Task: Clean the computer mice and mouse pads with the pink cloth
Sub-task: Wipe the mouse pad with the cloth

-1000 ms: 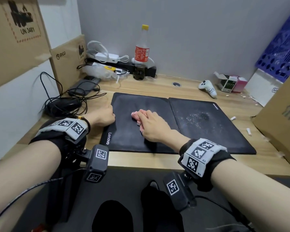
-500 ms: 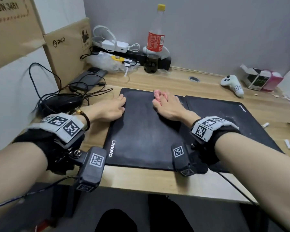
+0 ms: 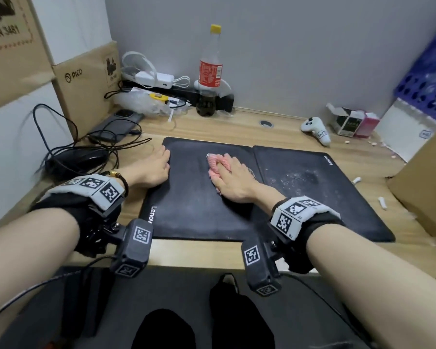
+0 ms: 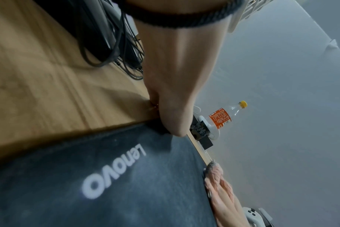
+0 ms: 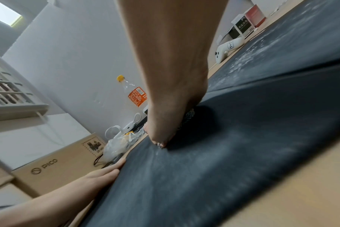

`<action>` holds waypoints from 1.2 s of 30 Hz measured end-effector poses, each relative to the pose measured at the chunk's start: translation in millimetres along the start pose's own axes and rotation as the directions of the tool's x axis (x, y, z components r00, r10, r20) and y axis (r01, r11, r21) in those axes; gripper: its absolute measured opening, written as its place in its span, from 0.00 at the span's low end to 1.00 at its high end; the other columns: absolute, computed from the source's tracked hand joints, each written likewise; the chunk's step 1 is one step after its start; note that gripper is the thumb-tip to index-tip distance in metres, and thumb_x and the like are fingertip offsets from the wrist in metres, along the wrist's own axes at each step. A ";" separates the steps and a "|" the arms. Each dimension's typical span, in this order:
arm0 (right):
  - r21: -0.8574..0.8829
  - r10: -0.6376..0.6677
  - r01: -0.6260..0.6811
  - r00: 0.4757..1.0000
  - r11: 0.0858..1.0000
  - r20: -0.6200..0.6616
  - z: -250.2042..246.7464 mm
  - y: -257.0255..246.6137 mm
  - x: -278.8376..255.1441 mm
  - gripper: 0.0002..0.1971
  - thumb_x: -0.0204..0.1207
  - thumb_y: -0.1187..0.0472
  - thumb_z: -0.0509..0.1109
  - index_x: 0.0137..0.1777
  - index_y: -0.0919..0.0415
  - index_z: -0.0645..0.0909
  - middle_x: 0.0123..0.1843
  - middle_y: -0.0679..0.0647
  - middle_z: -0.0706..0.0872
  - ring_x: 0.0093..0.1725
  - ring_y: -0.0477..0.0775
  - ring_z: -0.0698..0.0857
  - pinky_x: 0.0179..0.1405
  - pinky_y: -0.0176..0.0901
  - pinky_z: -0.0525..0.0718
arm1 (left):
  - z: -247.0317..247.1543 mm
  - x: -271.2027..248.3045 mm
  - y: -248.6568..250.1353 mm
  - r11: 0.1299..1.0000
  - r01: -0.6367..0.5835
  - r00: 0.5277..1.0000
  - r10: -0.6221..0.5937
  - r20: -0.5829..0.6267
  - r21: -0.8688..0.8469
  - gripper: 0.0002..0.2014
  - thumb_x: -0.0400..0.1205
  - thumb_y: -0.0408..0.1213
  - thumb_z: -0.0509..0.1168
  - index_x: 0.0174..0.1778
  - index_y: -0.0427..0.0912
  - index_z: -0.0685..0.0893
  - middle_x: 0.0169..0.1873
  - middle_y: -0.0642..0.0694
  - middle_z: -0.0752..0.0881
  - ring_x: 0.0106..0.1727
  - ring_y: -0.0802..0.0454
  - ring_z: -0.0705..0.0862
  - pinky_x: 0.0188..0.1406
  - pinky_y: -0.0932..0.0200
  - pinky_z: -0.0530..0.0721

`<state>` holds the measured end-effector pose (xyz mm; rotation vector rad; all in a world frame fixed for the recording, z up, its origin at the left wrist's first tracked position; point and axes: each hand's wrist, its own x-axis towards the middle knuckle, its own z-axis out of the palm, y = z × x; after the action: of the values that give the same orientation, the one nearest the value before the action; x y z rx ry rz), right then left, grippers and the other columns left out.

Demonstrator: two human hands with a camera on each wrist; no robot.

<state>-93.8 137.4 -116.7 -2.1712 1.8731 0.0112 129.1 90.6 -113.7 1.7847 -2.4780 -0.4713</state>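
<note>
Two black Lenovo mouse pads lie side by side on the wooden desk. My right hand (image 3: pixel 233 177) lies flat on the pink cloth (image 3: pixel 214 163) and presses it onto the middle of the left pad (image 3: pixel 186 210). In the right wrist view only a sliver of the cloth shows under the hand (image 5: pixel 169 107). My left hand (image 3: pixel 156 165), fingers straight, rests on the left edge of that pad (image 4: pixel 126 184). The right pad (image 3: pixel 325 205) carries white dust. A black mouse (image 3: pixel 83 159) sits among cables at the far left.
A cola bottle (image 3: pixel 210 71), chargers and a plastic bag stand along the back wall. A white controller (image 3: pixel 315 129) and small boxes (image 3: pixel 350 122) lie at the back right. Cardboard boxes (image 3: pixel 83 79) flank both sides. White crumbs (image 3: pixel 382 202) dot the desk right of the pads.
My right hand pushed the cloth to the left pad's far edge, then drew it back toward the middle. The left hand has stayed on the pad's left edge.
</note>
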 end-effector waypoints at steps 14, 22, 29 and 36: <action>-0.024 0.169 -0.171 0.983 0.985 -0.078 -9.0 36.9 14.8 0.31 0.87 0.45 0.45 0.85 0.61 0.53 0.86 0.65 0.49 0.85 0.65 0.48 0.83 0.59 0.48 | -4.4 5.2 -12.4 0.999 0.007 0.998 -0.004 0.064 -0.037 0.13 0.87 0.31 0.48 0.62 0.27 0.68 0.61 0.32 0.69 0.68 0.37 0.70 0.66 0.52 0.64; -0.012 -0.090 0.090 0.996 0.996 -0.027 9.5 -67.7 70.8 0.29 0.88 0.47 0.43 0.86 0.56 0.50 0.88 0.54 0.44 0.86 0.63 0.41 0.82 0.58 0.38 | -9.2 1.8 -28.2 0.996 -0.080 0.986 0.085 0.141 -0.047 0.29 0.85 0.39 0.47 0.81 0.30 0.53 0.82 0.34 0.56 0.82 0.42 0.56 0.82 0.51 0.52; -0.050 -0.260 0.259 0.966 0.965 -0.012 13.9 -48.8 26.8 0.29 0.88 0.45 0.43 0.87 0.52 0.48 0.88 0.53 0.43 0.86 0.59 0.41 0.82 0.54 0.39 | -5.8 3.4 -22.5 1.000 -0.014 0.999 0.015 0.041 -0.022 0.26 0.83 0.39 0.50 0.76 0.30 0.64 0.76 0.31 0.66 0.78 0.39 0.63 0.80 0.47 0.58; -0.142 -0.113 0.111 0.993 0.984 -0.010 1.9 34.0 10.4 0.35 0.80 0.37 0.36 0.84 0.51 0.56 0.87 0.56 0.47 0.85 0.64 0.45 0.83 0.65 0.47 | -6.3 1.9 -28.1 0.999 0.017 0.998 -0.015 0.065 -0.035 0.27 0.88 0.36 0.49 0.82 0.29 0.52 0.81 0.31 0.54 0.84 0.41 0.48 0.83 0.52 0.47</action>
<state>-124.8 123.4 -127.2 -2.3761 1.8070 0.1052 155.7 79.5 -115.7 1.8058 -2.4819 -0.5800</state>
